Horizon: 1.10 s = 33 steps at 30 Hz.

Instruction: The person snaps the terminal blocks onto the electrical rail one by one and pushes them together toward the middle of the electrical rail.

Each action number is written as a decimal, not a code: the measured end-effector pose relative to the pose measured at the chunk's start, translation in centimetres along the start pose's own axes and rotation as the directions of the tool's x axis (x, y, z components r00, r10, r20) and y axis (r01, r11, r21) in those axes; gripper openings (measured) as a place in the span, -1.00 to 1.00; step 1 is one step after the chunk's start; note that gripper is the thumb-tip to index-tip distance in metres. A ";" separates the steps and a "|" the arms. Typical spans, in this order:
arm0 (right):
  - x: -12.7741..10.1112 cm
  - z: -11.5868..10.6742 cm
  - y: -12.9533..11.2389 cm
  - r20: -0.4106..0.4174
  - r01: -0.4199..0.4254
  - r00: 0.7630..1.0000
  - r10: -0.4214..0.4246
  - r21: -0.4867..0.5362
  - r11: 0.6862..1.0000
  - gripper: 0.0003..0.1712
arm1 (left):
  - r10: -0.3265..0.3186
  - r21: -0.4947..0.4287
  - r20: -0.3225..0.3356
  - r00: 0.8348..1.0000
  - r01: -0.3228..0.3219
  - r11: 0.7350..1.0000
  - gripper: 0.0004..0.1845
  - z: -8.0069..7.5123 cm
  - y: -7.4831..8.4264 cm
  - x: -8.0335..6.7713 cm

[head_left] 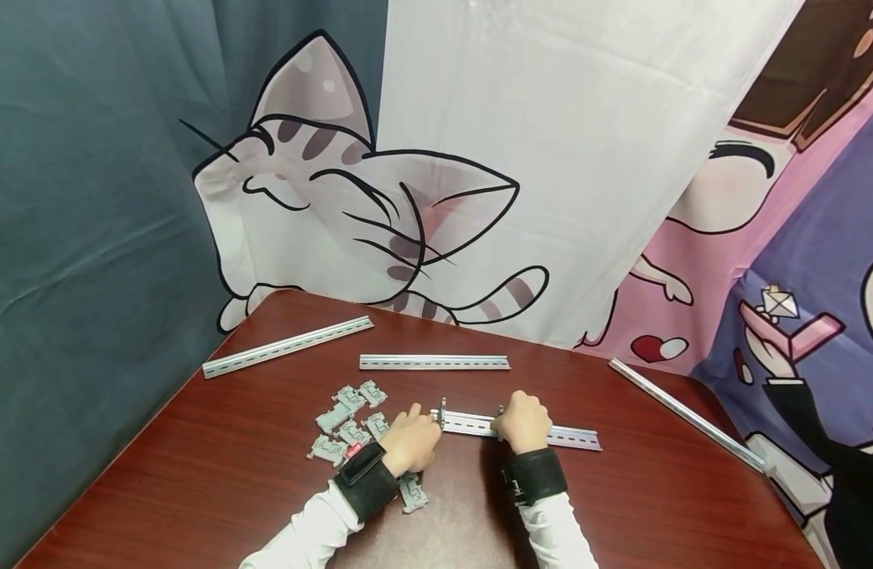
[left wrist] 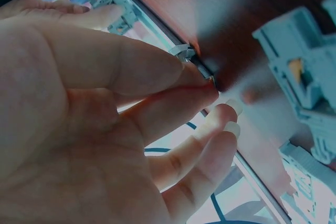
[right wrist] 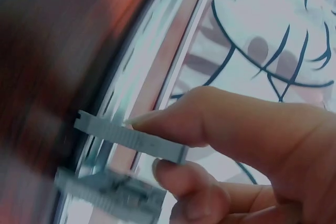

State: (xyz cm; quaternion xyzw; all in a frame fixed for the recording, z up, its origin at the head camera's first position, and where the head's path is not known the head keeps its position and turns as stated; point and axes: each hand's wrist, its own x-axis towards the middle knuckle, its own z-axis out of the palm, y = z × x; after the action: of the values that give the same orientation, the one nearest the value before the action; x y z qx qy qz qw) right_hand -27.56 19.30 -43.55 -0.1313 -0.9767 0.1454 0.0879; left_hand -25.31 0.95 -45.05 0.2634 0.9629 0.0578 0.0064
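Note:
My right hand [head_left: 524, 423] pinches a slim grey terminal block [right wrist: 131, 137] between thumb and finger, over a slotted metal DIN rail [head_left: 574, 438]. Close beside it on the rail is another grey terminal block [right wrist: 110, 198]. Nearer the rail's left end, a terminal block [head_left: 442, 414] stands upright. My left hand [head_left: 413, 439] grips that left end between thumb and forefinger, its other fingers loosely bent in the left wrist view. A loose terminal block [head_left: 412, 493] lies just below the left hand.
Several grey terminal blocks [head_left: 329, 449] lie grouped left of my left hand, a red-marked piece [head_left: 354, 450] among them. Three more rails lie around: one at back left [head_left: 287, 346], one at back middle [head_left: 434, 363], one along the right [head_left: 685, 412]. Printed curtains hang behind the brown table [head_left: 194, 490].

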 end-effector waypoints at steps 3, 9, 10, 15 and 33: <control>0.3 -0.3 0.5 0.023 -0.035 0.999 0.035 -0.005 0.999 -0.75 | 0.000 0.005 -0.005 1.000 0.000 1.000 -0.89 0.0 0.0 0.0; 0.6 -0.9 1.0 0.035 -0.057 0.998 0.057 0.006 0.998 -0.74 | -0.007 -0.005 0.001 1.000 0.007 1.000 -0.88 -0.1 0.0 -0.1; 0.6 -0.9 1.0 0.036 -0.058 0.998 0.058 0.006 0.998 -0.72 | -0.008 -0.008 0.000 1.000 0.008 1.000 -0.88 -0.2 0.0 -0.1; 0.7 -0.9 1.1 0.056 -0.066 0.996 0.066 -0.005 0.998 -0.67 | -0.007 -0.018 -0.007 1.000 0.007 1.000 -0.89 -0.2 0.0 -0.1; -2.2 0.8 -3.9 -0.077 0.253 0.967 -0.244 0.154 0.955 -0.52 | -0.018 -0.032 0.040 0.999 0.019 0.999 -0.93 -0.3 0.1 0.0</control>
State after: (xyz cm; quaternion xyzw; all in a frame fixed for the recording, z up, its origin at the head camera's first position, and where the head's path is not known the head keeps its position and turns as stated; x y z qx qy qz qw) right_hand -26.51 14.89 -43.43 -0.0040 -0.9674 0.2084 0.1436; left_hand -25.26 1.00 -44.73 0.2552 0.9640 0.0681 0.0304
